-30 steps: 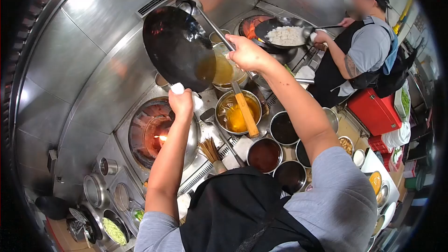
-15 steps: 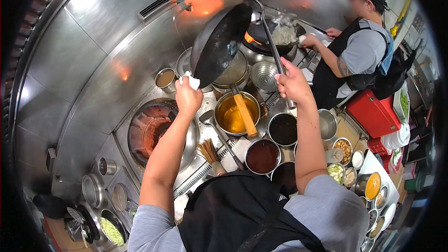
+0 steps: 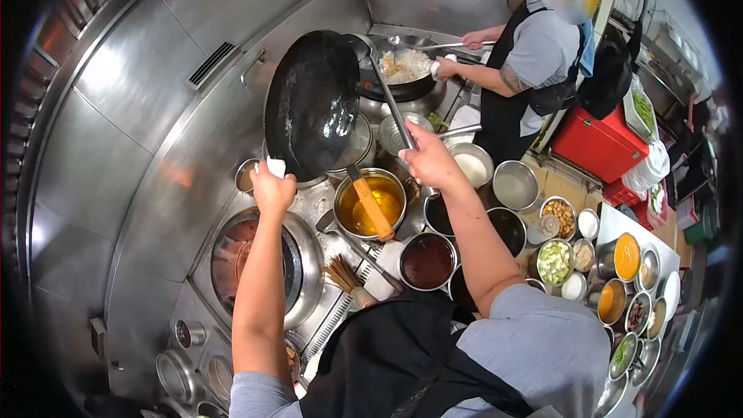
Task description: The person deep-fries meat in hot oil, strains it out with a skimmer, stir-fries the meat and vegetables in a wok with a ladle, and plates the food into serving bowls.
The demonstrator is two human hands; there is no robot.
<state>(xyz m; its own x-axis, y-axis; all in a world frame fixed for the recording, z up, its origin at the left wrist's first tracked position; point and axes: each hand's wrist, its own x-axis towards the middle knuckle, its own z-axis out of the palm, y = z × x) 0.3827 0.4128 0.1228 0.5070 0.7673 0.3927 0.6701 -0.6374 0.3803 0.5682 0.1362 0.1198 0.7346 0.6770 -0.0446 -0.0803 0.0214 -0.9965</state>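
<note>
My left hand (image 3: 272, 188) grips the near edge of a black wok (image 3: 306, 104) through a folded white cloth (image 3: 275, 167). The wok is raised and steeply tilted above the stove, its dark, shiny inside facing me. Closed round the long metal handle of a ladle (image 3: 392, 101) is my right hand (image 3: 430, 161); the ladle's head is up by the wok's far right rim. Below the wok stands a pot of yellow oil (image 3: 385, 200), crossed by a wooden handle (image 3: 372, 205). A metal spatula (image 3: 357, 246) and a bamboo brush (image 3: 347, 277) lie nearer me.
At the left is a round burner opening (image 3: 232, 263). Pots of dark red sauce (image 3: 427, 261) and pale liquid (image 3: 515, 186) stand to the right, beside several ingredient bowls. A co-worker (image 3: 534, 54) stirs rice (image 3: 406, 67) in another wok at the back.
The wok has turned so more of its inside faces me. My right hand and the ladle are lower and further left in view. The whole view has shifted, and the co-worker's rice shows more clearly.
</note>
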